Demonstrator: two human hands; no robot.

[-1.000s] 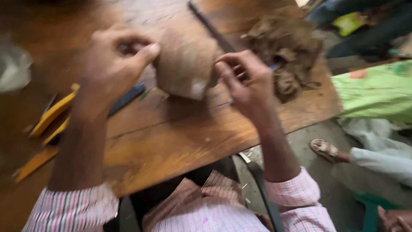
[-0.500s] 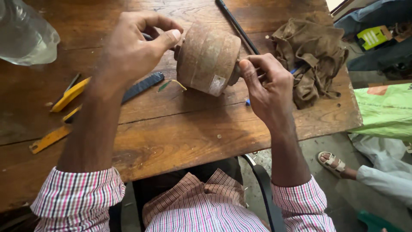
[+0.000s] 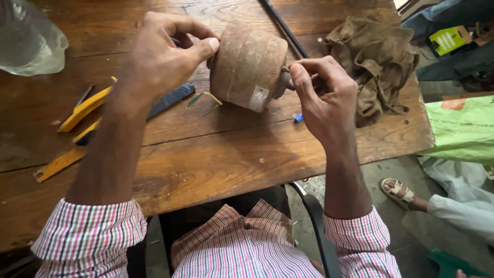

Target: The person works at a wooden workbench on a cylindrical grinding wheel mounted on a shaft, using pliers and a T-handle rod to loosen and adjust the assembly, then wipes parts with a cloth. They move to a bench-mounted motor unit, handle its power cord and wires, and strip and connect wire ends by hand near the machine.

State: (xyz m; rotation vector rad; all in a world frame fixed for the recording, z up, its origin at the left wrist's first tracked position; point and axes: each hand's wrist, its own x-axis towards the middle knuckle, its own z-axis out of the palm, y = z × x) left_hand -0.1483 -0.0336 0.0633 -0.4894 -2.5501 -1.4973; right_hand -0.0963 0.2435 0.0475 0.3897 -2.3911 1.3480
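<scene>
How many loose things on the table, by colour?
Rusty brown round motor body, held between the left hand and the right hand: 1
Brown rag: 1
Yellow-handled tools: 3, as far as shows
Dark blue-black handle: 1
Black rod: 1
Clear plastic bottle: 1
Small blue bit: 1
Total: 9

checked shirt in pink, white and dark stripes, sleeves rolled up to around the elbows, bare forearms below that, left hand (image 3: 159,62) and right hand (image 3: 327,98) both bare, no rings or watch, dark trousers showing under the shirt hem
</scene>
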